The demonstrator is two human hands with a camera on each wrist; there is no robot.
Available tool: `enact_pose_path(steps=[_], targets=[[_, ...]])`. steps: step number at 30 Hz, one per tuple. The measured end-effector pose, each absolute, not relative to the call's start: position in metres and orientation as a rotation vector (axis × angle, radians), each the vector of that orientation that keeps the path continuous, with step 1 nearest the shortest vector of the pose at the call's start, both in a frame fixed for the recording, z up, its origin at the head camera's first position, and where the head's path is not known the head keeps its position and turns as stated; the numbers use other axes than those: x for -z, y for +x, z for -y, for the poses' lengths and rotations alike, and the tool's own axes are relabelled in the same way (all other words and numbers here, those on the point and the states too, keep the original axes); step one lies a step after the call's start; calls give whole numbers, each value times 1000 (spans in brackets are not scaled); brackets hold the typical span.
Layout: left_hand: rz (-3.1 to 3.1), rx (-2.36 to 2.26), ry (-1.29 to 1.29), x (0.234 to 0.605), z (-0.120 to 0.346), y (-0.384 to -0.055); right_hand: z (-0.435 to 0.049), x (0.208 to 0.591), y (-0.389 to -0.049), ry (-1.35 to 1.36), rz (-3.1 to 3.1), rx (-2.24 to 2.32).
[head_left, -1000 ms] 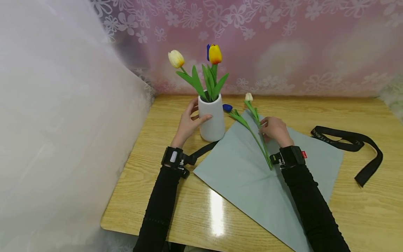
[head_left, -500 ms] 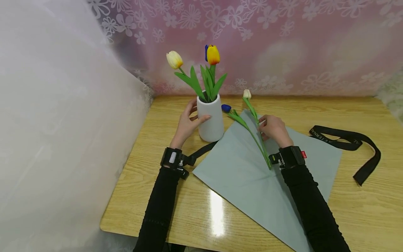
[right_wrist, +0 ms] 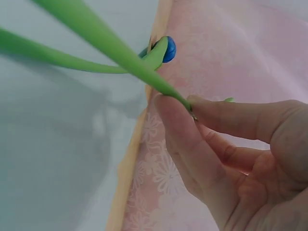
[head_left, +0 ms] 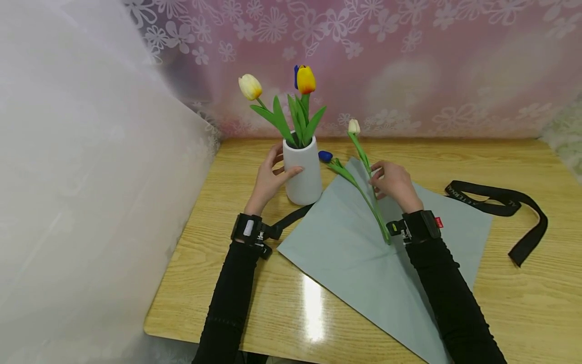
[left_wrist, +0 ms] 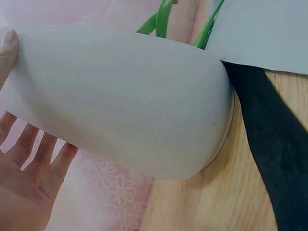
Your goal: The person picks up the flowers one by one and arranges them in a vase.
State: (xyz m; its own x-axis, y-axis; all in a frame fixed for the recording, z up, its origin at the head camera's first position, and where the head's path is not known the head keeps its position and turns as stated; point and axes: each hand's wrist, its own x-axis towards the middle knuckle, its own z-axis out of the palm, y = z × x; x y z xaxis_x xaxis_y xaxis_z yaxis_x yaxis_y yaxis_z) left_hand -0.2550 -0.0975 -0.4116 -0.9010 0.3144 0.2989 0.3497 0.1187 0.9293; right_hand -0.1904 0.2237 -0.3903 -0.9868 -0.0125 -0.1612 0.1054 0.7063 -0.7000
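My left hand (head_left: 269, 183) grips a white vase (head_left: 303, 174), thumb across its front and fingers on its far left side. The vase stands upright with a cream tulip (head_left: 250, 87), a yellow-orange tulip (head_left: 306, 81) and a blue bloom behind the yellow one. In the left wrist view the vase (left_wrist: 120, 96) lies between thumb and fingers. My right hand (head_left: 394, 184) pinches the green stem of a white tulip (head_left: 354, 127) between thumb and fingertips, its bloom raised. A blue tulip (head_left: 325, 156) lies beside it, stem across the grey-green wrapping paper (head_left: 345, 253).
A black ribbon (head_left: 514, 198) with pale lettering lies looped at the right, over the wooden table (head_left: 200, 263). Another black strip (head_left: 293, 217) runs from under the paper near the vase's base. A pink floral curtain (head_left: 409, 76) hangs behind the table.
My right hand has risen slightly and moved a little left, lifting the white tulip's bloom higher. The left hand stays on the vase, which remains in place.
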Motion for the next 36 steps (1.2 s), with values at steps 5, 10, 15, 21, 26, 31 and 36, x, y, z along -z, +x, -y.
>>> enact_pose_path(steps=[5,10,15,21,26,31,36], targets=[[2331,1945,-687,411,98,-255,-222,387,-187,62,-2759,1186],[2333,1941,-683,411,97,-256,-220,383,-187,35,-2744,1264],[2337,1937,-681,411,98,-256,-216,378,-186,1,-2755,1302],[2336,1936,-679,410,98,-255,-210,372,-184,-19,-2781,1333],[2337,1935,-681,411,97,-255,-205,367,-182,-31,-2808,1362],[2336,1945,-679,411,97,-255,-200,363,-180,-19,-2851,1373],[2333,1961,-673,411,97,-256,-196,362,-178,-23,-2904,1386]])
